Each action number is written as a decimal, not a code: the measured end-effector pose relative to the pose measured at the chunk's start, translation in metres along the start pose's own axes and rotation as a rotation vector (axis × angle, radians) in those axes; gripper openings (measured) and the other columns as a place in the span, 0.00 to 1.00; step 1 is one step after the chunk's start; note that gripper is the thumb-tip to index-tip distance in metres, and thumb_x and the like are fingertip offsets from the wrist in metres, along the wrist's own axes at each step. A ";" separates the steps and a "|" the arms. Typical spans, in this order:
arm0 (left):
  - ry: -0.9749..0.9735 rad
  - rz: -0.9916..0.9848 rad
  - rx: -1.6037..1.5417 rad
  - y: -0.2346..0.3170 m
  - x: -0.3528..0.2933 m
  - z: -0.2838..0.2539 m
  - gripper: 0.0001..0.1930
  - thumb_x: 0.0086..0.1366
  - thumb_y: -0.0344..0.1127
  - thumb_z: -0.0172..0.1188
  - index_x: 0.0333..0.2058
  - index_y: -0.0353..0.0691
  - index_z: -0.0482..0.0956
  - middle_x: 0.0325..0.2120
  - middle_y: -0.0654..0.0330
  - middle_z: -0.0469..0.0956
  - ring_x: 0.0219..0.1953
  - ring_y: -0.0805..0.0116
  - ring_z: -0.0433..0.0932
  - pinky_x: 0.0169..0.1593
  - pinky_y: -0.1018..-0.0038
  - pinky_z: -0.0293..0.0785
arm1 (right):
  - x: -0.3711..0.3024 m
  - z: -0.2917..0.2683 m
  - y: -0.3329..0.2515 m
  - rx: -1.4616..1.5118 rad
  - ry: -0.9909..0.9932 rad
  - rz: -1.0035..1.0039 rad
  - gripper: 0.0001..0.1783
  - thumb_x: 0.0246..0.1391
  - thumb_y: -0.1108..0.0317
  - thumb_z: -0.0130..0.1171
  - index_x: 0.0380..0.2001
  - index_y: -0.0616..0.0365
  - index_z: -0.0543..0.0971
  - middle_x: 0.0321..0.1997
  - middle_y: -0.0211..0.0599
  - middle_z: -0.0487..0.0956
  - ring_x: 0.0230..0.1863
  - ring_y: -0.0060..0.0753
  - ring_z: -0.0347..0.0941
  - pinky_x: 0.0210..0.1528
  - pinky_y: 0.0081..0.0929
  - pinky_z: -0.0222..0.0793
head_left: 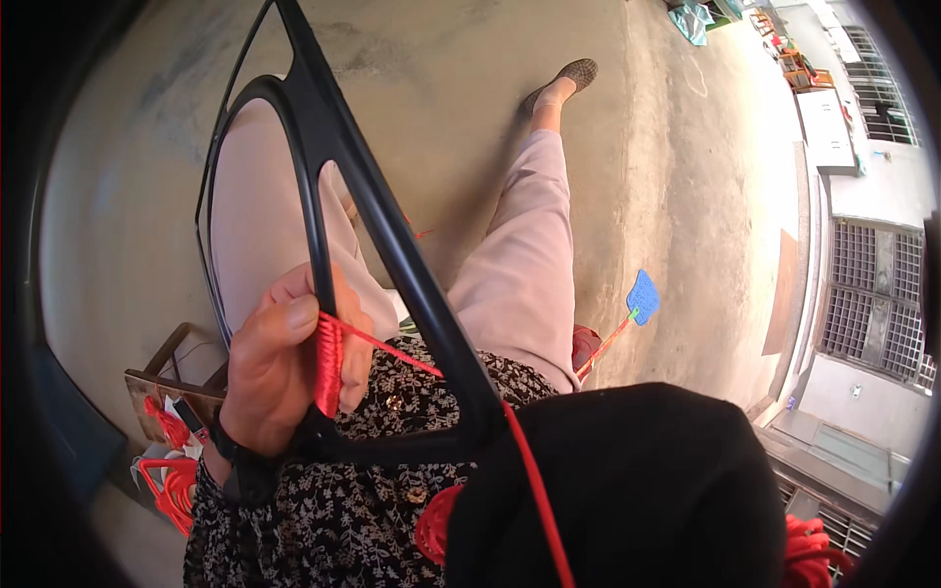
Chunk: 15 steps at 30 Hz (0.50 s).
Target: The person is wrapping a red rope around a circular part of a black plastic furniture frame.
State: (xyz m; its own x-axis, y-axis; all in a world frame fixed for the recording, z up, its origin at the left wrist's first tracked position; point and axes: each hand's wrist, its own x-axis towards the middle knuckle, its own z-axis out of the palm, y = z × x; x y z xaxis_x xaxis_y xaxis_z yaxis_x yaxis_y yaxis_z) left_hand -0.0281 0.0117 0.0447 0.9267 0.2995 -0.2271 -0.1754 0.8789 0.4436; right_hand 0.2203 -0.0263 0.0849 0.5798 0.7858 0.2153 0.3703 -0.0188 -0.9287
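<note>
A black frame [368, 206] with several openings stands slanted across my lap. My left hand [270, 363] is closed round one of its inner bars, thumb pressing at the upper end of a row of tight red cord wraps [329, 367]. From that end a length of red cord [397, 357] runs right, passes behind the thick outer bar and comes out as a taut strand [534, 480] going down past the lower edge. My right hand does not show. Black cloth [618, 480] fills the lower right; whether it is a sleeve, I cannot tell.
Left of me, a wooden stool or chair [157, 387] stands near bundles of red cord [176, 495]. More red cord [806, 549] lies at lower right. A blue fly swatter [642, 297] leans by my right thigh. Concrete floor [421, 69] stretches ahead; grilled windows [877, 294] line the right.
</note>
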 end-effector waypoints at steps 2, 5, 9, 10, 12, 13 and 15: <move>0.005 -0.015 0.013 0.002 -0.001 0.000 0.15 0.59 0.42 0.54 0.29 0.31 0.69 0.17 0.49 0.73 0.13 0.64 0.72 0.15 0.75 0.70 | -0.007 0.004 -0.006 0.052 -0.008 0.011 0.22 0.59 0.53 0.50 0.42 0.64 0.69 0.22 0.30 0.68 0.21 0.26 0.64 0.26 0.26 0.66; -0.012 -0.023 0.043 0.004 0.003 0.002 0.16 0.60 0.43 0.53 0.29 0.32 0.69 0.17 0.49 0.73 0.13 0.65 0.72 0.15 0.76 0.70 | -0.035 0.001 -0.024 0.189 -0.025 0.043 0.23 0.59 0.53 0.49 0.42 0.64 0.69 0.22 0.30 0.68 0.21 0.26 0.64 0.26 0.26 0.66; -0.006 -0.013 0.068 0.004 0.010 0.000 0.16 0.60 0.44 0.53 0.30 0.33 0.68 0.17 0.50 0.73 0.13 0.67 0.71 0.15 0.77 0.69 | -0.083 -0.004 -0.052 0.398 -0.057 0.090 0.23 0.59 0.52 0.49 0.43 0.65 0.70 0.22 0.31 0.68 0.21 0.26 0.64 0.26 0.26 0.67; 0.007 -0.001 0.078 0.006 0.010 0.000 0.16 0.61 0.44 0.53 0.31 0.33 0.68 0.17 0.50 0.73 0.14 0.67 0.71 0.16 0.78 0.68 | -0.093 -0.005 -0.059 0.463 -0.063 0.102 0.23 0.59 0.52 0.49 0.43 0.65 0.70 0.22 0.31 0.68 0.20 0.26 0.64 0.26 0.26 0.67; 0.121 -0.072 0.000 0.009 0.016 0.007 0.12 0.62 0.41 0.52 0.34 0.35 0.70 0.19 0.54 0.74 0.17 0.71 0.72 0.20 0.78 0.68 | -0.110 -0.013 -0.069 0.566 -0.048 0.137 0.23 0.59 0.52 0.49 0.43 0.65 0.70 0.22 0.31 0.68 0.20 0.26 0.64 0.26 0.27 0.67; 0.194 -0.054 0.068 0.008 0.020 0.003 0.12 0.63 0.40 0.52 0.34 0.35 0.71 0.20 0.55 0.74 0.17 0.71 0.72 0.21 0.78 0.69 | -0.115 -0.014 -0.067 0.617 -0.037 0.173 0.24 0.59 0.52 0.49 0.43 0.66 0.70 0.22 0.31 0.69 0.20 0.26 0.64 0.26 0.27 0.67; 0.295 -0.075 0.180 -0.003 0.037 -0.009 0.11 0.64 0.39 0.51 0.34 0.36 0.72 0.20 0.57 0.74 0.18 0.71 0.72 0.23 0.78 0.69 | -0.126 -0.024 -0.059 0.695 0.076 0.311 0.24 0.59 0.52 0.49 0.44 0.66 0.70 0.22 0.31 0.69 0.20 0.26 0.64 0.26 0.27 0.67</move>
State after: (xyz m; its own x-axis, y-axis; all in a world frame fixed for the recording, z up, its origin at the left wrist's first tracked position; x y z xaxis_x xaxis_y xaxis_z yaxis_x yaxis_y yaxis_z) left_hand 0.0034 0.0231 0.0272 0.7940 0.3545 -0.4939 -0.0252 0.8309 0.5558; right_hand 0.1428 -0.1387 0.1195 0.6400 0.7631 -0.0899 -0.3454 0.1813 -0.9208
